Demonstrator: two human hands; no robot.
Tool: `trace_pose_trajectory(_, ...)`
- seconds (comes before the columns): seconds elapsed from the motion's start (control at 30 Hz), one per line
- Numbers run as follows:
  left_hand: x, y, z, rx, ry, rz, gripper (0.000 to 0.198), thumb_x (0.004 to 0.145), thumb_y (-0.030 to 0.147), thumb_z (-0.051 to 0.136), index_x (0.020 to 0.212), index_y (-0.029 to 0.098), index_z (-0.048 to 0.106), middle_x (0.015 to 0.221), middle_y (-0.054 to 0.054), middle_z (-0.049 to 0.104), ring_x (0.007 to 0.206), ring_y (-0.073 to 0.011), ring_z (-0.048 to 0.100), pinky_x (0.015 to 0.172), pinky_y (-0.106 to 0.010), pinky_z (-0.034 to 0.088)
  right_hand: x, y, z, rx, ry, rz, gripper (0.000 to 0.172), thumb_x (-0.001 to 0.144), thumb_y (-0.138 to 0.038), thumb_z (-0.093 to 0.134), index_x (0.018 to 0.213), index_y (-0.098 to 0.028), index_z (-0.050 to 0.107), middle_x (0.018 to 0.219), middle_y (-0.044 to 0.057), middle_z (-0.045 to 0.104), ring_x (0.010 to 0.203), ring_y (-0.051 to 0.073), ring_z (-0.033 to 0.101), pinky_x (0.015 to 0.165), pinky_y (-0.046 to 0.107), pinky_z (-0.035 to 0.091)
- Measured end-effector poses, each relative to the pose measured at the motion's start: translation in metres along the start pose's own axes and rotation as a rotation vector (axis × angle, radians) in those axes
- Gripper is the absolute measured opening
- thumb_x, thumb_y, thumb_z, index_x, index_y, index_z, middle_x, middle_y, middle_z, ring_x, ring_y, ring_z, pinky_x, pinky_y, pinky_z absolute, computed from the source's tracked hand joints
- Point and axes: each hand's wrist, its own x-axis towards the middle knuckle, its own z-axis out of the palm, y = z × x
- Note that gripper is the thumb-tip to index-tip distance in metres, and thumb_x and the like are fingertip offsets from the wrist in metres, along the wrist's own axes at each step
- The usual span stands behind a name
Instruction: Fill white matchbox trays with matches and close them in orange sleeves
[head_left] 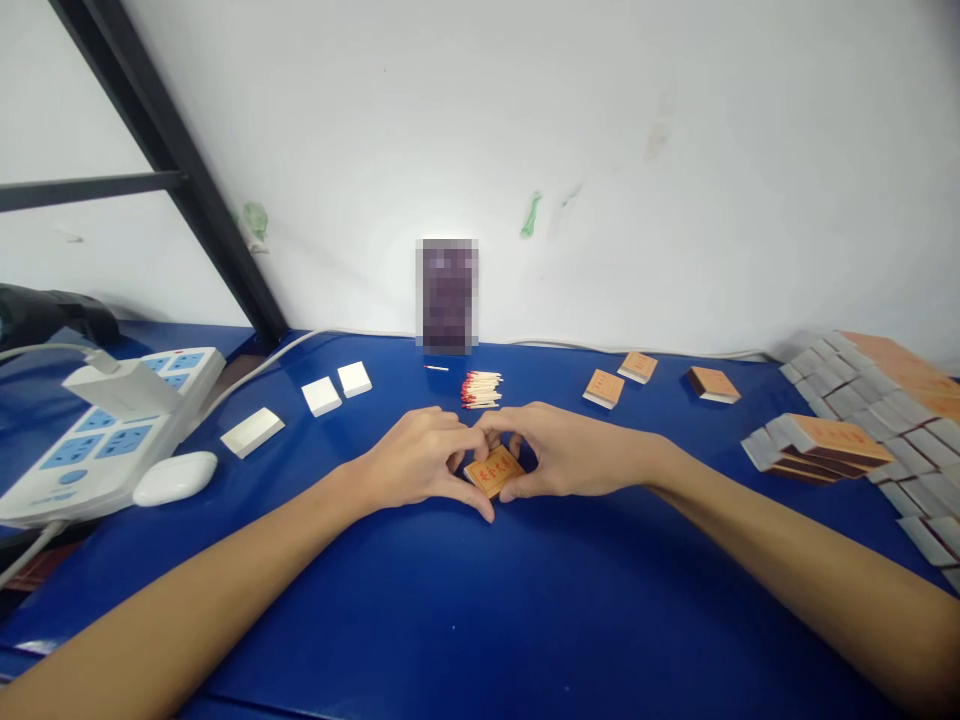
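Note:
An orange matchbox [494,471] with red print sits at the middle of the blue table [480,610], held between both hands. My left hand [420,458] grips its left side with curled fingers and thumb. My right hand [571,450] pinches its right side. The fingertips of the two hands meet above the box. Just beyond them lies a small pile of red-tipped matches [481,389], and a single match [436,368] lies to its left.
Three closed matchboxes [604,388] lie at the back right, with large stacks of matchboxes [862,420] at the right edge. White inner trays [321,396] lie at the back left. A power strip [97,430] and a white earbud case [175,477] are on the left.

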Motion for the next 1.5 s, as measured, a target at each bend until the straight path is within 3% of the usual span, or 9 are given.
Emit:
trace_pose_trajectory(0.2, 0.0, 0.0, -0.001, -0.005, 0.007, 0.022, 0.056, 0.077, 0.073, 0.055, 0.084, 0.018, 0.062, 0.059, 0.005, 0.055, 0.053, -0.0093, 0.049, 0.059, -0.025, 0.035, -0.001, 0.008, -0.009, 0.052, -0.084, -0.025, 0.037, 0.077, -0.032, 0.073, 0.109, -0.021, 0.06, 0.096, 0.001, 0.063, 0.082, 0.015, 0.054, 0.072, 0.029, 0.043)
trace_pose_trajectory(0.33, -0.002, 0.004, -0.003, -0.02, 0.063, 0.073, 0.05, 0.097, 0.057, 0.036, 0.117, 0.018, 0.06, 0.067, 0.002, 0.059, 0.06, -0.0116, 0.052, 0.064, -0.026, 0.041, -0.012, 0.005, -0.033, 0.215, -0.238, 0.016, 0.065, 0.077, -0.032, 0.072, 0.135, -0.022, 0.047, 0.101, 0.003, 0.065, 0.089, 0.016, 0.06, 0.077, 0.031, 0.047)
trace_pose_trajectory(0.43, -0.003, 0.006, -0.005, -0.001, 0.194, 0.078, 0.041, 0.1, 0.042, 0.035, 0.128, 0.018, 0.053, 0.071, 0.002, 0.061, 0.064, -0.0124, 0.054, 0.068, -0.028, 0.044, -0.03, -0.012, -0.057, 0.105, -0.165, 0.093, 0.066, 0.079, -0.034, 0.068, 0.141, -0.026, 0.045, 0.104, 0.003, 0.066, 0.093, 0.019, 0.061, 0.079, 0.033, 0.048)
trace_pose_trajectory(0.6, -0.004, -0.015, -0.025, 0.284, 0.251, -0.216, 0.035, 0.096, 0.037, 0.039, 0.115, 0.018, 0.062, 0.082, -0.004, 0.065, 0.075, -0.0179, 0.058, 0.076, -0.034, 0.046, -0.086, -0.033, -0.096, -0.411, 0.235, 0.475, 0.054, 0.078, -0.04, 0.064, 0.13, -0.027, 0.057, 0.117, 0.007, 0.064, 0.1, 0.029, 0.06, 0.081, 0.042, 0.048)
trace_pose_trajectory(0.77, -0.013, -0.049, -0.049, 0.776, 0.09, -0.558, 0.044, 0.092, 0.048, 0.04, 0.113, 0.019, 0.065, 0.115, -0.016, 0.059, 0.106, -0.0381, 0.054, 0.085, -0.054, 0.044, -0.151, -0.003, -0.123, -0.548, 0.111, 0.901, 0.04, 0.081, -0.033, 0.06, 0.118, -0.02, 0.062, 0.111, 0.013, 0.066, 0.091, 0.026, 0.063, 0.074, 0.04, 0.045)
trace_pose_trajectory(0.87, -0.023, -0.059, -0.052, 0.887, 0.028, -0.661, 0.046, 0.091, 0.052, 0.04, 0.105, 0.016, 0.066, 0.104, -0.016, 0.062, 0.102, -0.0398, 0.056, 0.083, -0.057, 0.044, -0.171, 0.019, -0.126, -0.618, 0.031, 1.014, 0.037, 0.071, -0.02, 0.063, 0.108, -0.021, 0.062, 0.103, 0.012, 0.067, 0.081, 0.025, 0.063, 0.068, 0.038, 0.045)
trace_pose_trajectory(1.17, -0.022, -0.054, -0.036, 0.674, -0.116, -0.692, 0.051, 0.093, 0.036, 0.029, 0.127, 0.01, 0.056, 0.118, -0.024, 0.057, 0.108, -0.0384, 0.057, 0.087, -0.05, 0.046, -0.178, 0.039, -0.107, -0.546, 0.04, 0.943, 0.035, 0.062, -0.019, 0.062, 0.096, -0.024, 0.06, 0.085, 0.005, 0.062, 0.065, 0.022, 0.061, 0.058, 0.037, 0.048)
trace_pose_trajectory(1.33, -0.018, -0.044, -0.031, 0.513, -0.154, -0.592, 0.053, 0.094, 0.03, 0.027, 0.142, 0.012, 0.043, 0.129, -0.021, 0.05, 0.115, -0.0355, 0.052, 0.097, -0.05, 0.041, -0.175, 0.019, -0.117, -0.511, 0.112, 0.912, 0.048, 0.066, -0.015, 0.062, 0.114, -0.019, 0.062, 0.112, 0.017, 0.065, 0.09, 0.027, 0.066, 0.073, 0.039, 0.049)
trace_pose_trajectory(1.5, -0.01, -0.025, -0.034, 0.209, -0.133, -0.411, 0.057, 0.095, 0.05, 0.04, 0.145, 0.023, 0.037, 0.126, -0.012, 0.05, 0.112, -0.027, 0.053, 0.097, -0.041, 0.043, -0.148, -0.01, -0.12, -0.41, 0.088, 0.794, 0.059, 0.074, -0.029, 0.065, 0.132, -0.022, 0.056, 0.126, 0.016, 0.063, 0.113, 0.032, 0.059, 0.087, 0.044, 0.046)
